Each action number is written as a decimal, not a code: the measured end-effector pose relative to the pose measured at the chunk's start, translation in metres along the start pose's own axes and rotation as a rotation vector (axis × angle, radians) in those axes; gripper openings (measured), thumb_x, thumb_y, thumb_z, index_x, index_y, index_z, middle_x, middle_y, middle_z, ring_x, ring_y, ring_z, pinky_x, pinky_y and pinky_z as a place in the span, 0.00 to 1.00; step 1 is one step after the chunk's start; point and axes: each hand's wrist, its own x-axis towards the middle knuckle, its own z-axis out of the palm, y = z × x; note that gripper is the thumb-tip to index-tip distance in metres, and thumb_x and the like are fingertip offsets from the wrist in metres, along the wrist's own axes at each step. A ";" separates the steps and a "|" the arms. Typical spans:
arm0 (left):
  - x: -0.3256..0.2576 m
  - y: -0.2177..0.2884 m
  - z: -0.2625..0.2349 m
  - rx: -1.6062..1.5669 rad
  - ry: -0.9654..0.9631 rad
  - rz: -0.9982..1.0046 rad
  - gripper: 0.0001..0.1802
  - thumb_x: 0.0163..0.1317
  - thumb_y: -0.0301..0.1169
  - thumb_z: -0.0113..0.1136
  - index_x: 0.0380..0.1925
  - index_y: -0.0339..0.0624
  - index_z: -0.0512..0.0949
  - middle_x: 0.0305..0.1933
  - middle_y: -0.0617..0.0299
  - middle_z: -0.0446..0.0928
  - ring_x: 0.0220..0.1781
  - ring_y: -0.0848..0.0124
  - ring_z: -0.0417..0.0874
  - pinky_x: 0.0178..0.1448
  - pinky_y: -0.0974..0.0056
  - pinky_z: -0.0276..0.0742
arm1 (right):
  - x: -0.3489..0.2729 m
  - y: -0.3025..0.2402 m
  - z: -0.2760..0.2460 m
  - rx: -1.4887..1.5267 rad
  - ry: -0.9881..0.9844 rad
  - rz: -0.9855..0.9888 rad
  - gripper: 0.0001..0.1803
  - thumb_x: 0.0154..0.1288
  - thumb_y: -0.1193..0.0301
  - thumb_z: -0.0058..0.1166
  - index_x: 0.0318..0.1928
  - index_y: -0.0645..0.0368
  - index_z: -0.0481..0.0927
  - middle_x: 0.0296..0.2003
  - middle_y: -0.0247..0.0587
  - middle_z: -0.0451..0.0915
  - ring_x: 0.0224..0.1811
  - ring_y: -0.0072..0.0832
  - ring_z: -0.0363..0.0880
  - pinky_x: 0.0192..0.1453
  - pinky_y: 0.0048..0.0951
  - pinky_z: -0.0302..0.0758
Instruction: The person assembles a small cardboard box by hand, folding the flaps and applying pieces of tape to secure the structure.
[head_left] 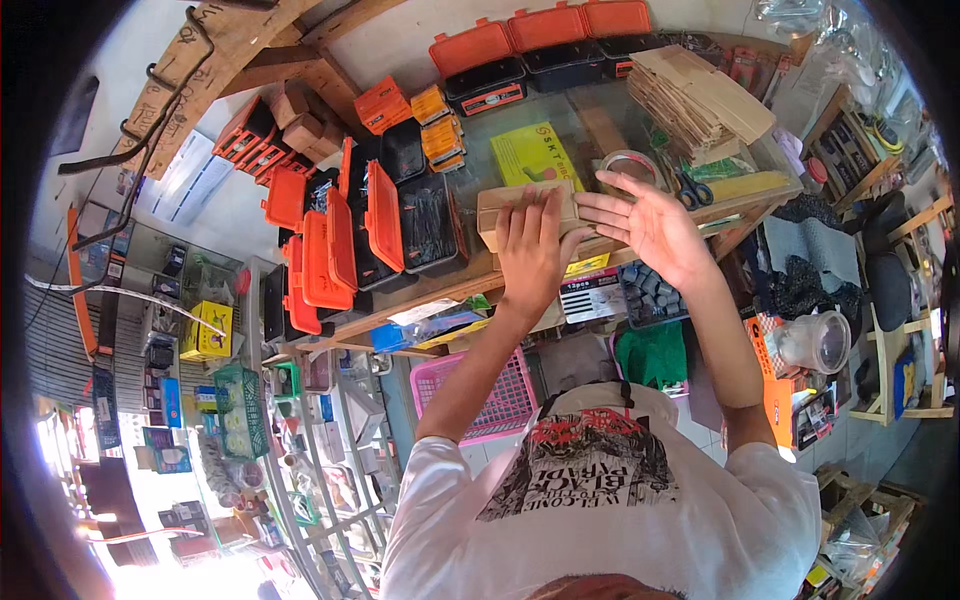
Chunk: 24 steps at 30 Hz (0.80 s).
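Brightly lit, blown out to white well beyond the left front corner of the tabletop [482, 158]. Dimmer below the front edge. Glinting on clear plastic bags [818, 28] past the right back corner. Reasonably sharp around the hands [532, 242]; bent, softened and darkened to black toward the fisheye rim.

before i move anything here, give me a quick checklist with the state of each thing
1. Left hand on the cardboard box: ok, its fingers lie over it.
2. Right hand touching the box: cannot tell, its fingertips are at the right end but contact is unclear.
3. Right hand free of objects: ok, it is open with fingers extended.
4. Space right behind the box clear: not ok, a yellow-green packet lies there.
5. Scissors out of both hands: ok, lying beyond the right hand.
6. Box contents known: cannot tell, the inside is hidden.
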 end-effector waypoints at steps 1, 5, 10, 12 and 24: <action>0.001 0.000 -0.001 0.010 0.013 0.011 0.39 0.56 0.45 0.73 0.67 0.45 0.71 0.57 0.52 0.77 0.59 0.54 0.78 0.70 0.45 0.65 | 0.001 0.001 0.000 0.004 0.010 -0.007 0.32 0.81 0.55 0.39 0.75 0.63 0.59 0.70 0.65 0.67 0.73 0.47 0.68 0.78 0.43 0.61; 0.002 0.002 -0.002 0.025 0.021 0.046 0.37 0.55 0.44 0.73 0.65 0.45 0.74 0.53 0.54 0.78 0.59 0.55 0.78 0.68 0.45 0.66 | 0.000 0.003 -0.002 0.012 0.020 -0.027 0.31 0.81 0.56 0.38 0.74 0.64 0.61 0.69 0.66 0.69 0.72 0.47 0.70 0.76 0.43 0.63; 0.003 0.002 -0.002 0.054 0.018 0.067 0.33 0.55 0.43 0.73 0.61 0.47 0.79 0.51 0.56 0.78 0.60 0.57 0.78 0.68 0.46 0.66 | 0.001 -0.002 0.000 -0.013 0.003 -0.005 0.31 0.81 0.55 0.40 0.73 0.64 0.63 0.68 0.64 0.70 0.71 0.44 0.71 0.75 0.40 0.66; 0.003 0.002 -0.002 0.062 0.019 0.065 0.31 0.55 0.43 0.73 0.60 0.48 0.80 0.51 0.57 0.78 0.60 0.57 0.78 0.68 0.47 0.66 | 0.001 -0.005 0.000 -0.029 -0.013 0.002 0.31 0.81 0.54 0.41 0.73 0.64 0.63 0.68 0.63 0.70 0.71 0.43 0.72 0.74 0.39 0.66; 0.004 0.000 -0.004 0.081 0.000 0.089 0.27 0.57 0.45 0.71 0.56 0.49 0.83 0.51 0.57 0.79 0.61 0.56 0.77 0.67 0.45 0.67 | 0.004 0.007 -0.007 -0.102 0.115 0.004 0.28 0.78 0.58 0.50 0.68 0.62 0.69 0.60 0.54 0.80 0.58 0.35 0.82 0.57 0.33 0.79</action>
